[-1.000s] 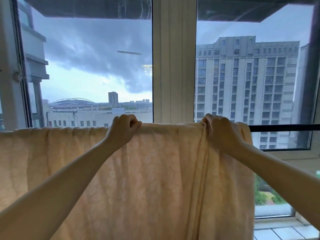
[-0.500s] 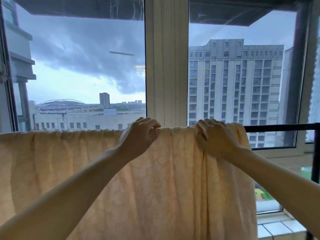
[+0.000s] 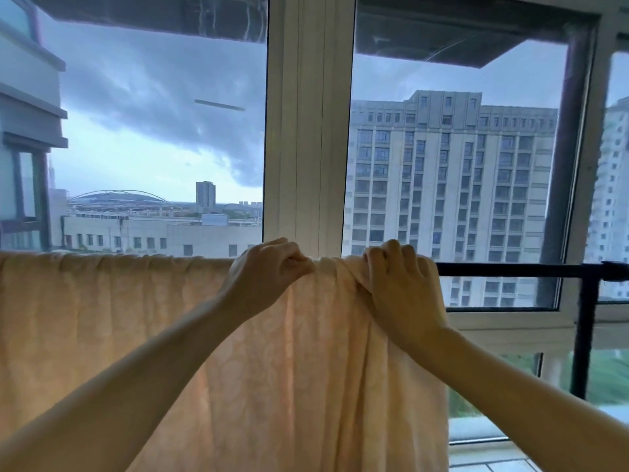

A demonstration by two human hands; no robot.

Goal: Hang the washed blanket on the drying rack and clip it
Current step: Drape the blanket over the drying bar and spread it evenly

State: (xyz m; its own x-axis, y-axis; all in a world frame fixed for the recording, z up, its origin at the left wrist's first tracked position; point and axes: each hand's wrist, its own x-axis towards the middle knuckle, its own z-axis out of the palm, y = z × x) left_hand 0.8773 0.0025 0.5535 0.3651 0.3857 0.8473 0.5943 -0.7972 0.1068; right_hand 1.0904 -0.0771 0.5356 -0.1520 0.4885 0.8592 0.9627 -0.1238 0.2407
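My left hand (image 3: 269, 270) pinches the top fold of the blanket (image 3: 136, 318) on the rail (image 3: 510, 269). It has slid closer to my right hand (image 3: 398, 281), which grips the bunched corner over the rail. The blanket hangs draped over the rail, now gathered between my hands, so I judge it needs smoothing before clipping.

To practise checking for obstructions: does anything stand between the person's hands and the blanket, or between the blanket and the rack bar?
Nothing visible does. The left hand and right hand each hold the blanket at its top fold, which lies directly over the black rack bar. No clips show.
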